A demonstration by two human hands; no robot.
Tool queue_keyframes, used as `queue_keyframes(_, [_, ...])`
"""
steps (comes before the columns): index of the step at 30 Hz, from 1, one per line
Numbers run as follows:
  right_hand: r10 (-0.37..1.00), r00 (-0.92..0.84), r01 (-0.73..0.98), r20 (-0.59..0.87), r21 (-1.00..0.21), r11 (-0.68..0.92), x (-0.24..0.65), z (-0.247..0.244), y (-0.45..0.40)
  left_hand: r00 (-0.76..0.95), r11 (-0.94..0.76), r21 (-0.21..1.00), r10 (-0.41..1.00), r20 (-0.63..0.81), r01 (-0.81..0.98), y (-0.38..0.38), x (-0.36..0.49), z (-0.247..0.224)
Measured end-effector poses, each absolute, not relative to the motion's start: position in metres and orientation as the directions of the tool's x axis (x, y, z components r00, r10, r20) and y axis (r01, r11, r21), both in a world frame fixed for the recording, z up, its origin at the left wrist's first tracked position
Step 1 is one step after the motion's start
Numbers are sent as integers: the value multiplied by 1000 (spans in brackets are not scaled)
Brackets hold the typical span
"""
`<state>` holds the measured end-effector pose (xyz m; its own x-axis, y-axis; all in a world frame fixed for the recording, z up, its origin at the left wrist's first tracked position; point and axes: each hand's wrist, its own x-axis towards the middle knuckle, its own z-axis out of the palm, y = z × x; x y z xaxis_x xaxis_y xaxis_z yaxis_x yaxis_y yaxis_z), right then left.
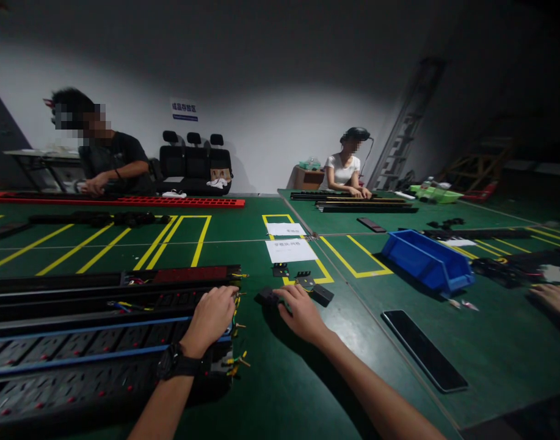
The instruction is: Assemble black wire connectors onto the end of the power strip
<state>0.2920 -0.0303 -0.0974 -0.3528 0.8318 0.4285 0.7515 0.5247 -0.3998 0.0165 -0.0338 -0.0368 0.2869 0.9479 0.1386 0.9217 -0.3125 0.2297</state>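
Note:
My left hand (212, 319), with a black watch on its wrist, lies over the right end of the long black power strips (124, 336). Its fingers curl round the end of one strip, close to several loose yellow-green wires (240, 360); the fingertips are partly hidden. On the green table, my right hand (303, 313) has its fingers bent onto a small black block (267, 297), with the thumb a little apart. Just beyond that hand lie another black block (323, 295) and small black plates with slots (305, 279).
White paper labels (289, 250) lie beyond my hands on the table (353, 330). To the right are a phone (424, 348) and a blue bin (429, 263). Another person's hand (554, 299) shows at the right edge. Two co-workers work across the table by a red rail (183, 201) and dark strips.

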Motion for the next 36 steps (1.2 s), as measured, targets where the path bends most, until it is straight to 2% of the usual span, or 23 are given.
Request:
queue_keyframes(2, [798, -431, 746, 420, -331, 578, 285, -95, -35, 303, -326, 217, 944, 134, 920, -34, 17, -36])
queue_keyframes(5, [802, -471, 747, 368, -318, 585, 281, -94, -36, 293, -314, 207, 948, 123, 927, -33, 19, -32])
queue_keyframes(12, [874, -333, 857, 354, -273, 437, 295, -88, -25, 105, -107, 296, 994, 23, 949, -26, 28, -18])
queue_keyframes(16, [878, -307, 869, 367, -269, 415, 299, -89, -21, 28, -15, 349, 999, -32, 937, -17, 25, -17])
queue_keyframes(23, [866, -302, 861, 399, -275, 428, 298, -92, -20, 142, -122, 439, 990, -13, 890, -3, 8, -18])
queue_keyframes(27, [855, -305, 852, 419, -280, 441, 298, -92, -20, 161, -143, 383, 987, -16, 913, -4, 1, -10])
queue_keyframes(33, [843, -319, 841, 433, -281, 463, 297, -93, -19, 150, -150, 231, 989, 19, 961, -25, 7, 1])
queue_keyframes(36, [841, -323, 838, 433, -282, 467, 296, -92, -20, 132, -133, 200, 991, 22, 971, -30, 12, 1])
